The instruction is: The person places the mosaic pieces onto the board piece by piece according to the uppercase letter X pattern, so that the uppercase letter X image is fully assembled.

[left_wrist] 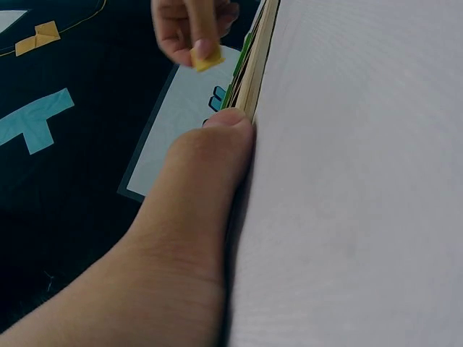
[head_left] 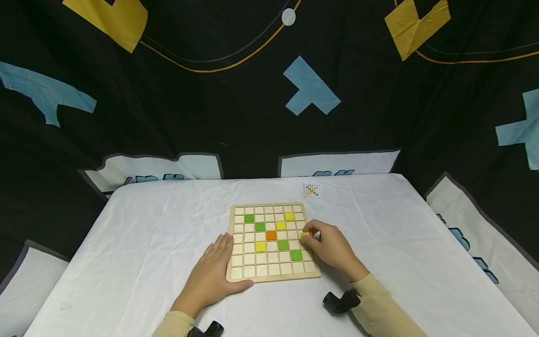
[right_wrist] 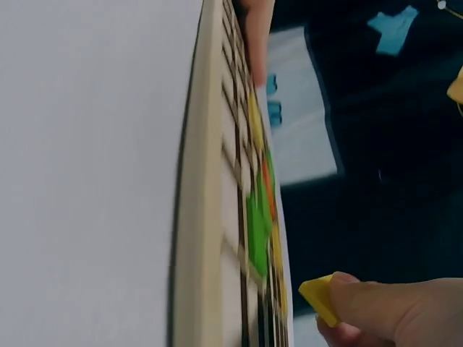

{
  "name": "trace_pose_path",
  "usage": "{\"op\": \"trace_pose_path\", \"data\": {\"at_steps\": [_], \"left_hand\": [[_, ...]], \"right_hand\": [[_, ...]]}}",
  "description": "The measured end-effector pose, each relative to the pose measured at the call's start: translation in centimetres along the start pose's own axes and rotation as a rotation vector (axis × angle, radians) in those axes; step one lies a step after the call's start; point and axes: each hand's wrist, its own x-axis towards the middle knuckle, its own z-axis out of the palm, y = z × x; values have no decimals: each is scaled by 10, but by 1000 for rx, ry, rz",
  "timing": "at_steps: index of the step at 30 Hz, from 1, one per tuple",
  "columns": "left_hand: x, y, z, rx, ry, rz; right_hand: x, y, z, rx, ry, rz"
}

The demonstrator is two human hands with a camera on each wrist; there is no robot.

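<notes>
A square wooden board (head_left: 286, 278) with a grid of pale tiles lies on the white-covered table. My left hand (head_left: 212, 271) rests along its left side with fingers straight, the thumb reaching along the front edge. In my right hand (head_left: 334, 248), thumb and fingers pinch a yellow tile (right_wrist: 318, 298) over the right side of the grid; the right wrist view shows it raised above the board's surface. Set among the pale tiles are several green tiles (head_left: 283, 245), an orange tile (head_left: 271, 235) near the middle, and three yellow tiles (head_left: 260, 246).
Behind the board, towards the right, a small printed card (head_left: 312, 191) with a coloured grid pattern lies on the white tablecloth (head_left: 139, 243). A black curtain (head_left: 244, 121) with blue and yellow shapes hangs beyond the table's far edge.
</notes>
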Motion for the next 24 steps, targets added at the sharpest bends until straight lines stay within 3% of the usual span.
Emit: {"op": "trace_pose_path", "data": {"at_steps": [6,15,24], "left_hand": [[0,0,-1,6,-9,-3],[-1,0,-2,15,-17,6],[-1,0,-2,16,-25,9]], "right_hand": [[5,-29,24,72,-52,-70],[6,-66,64,65,-120,-180],[6,-78,86,6,-129,-234]]}}
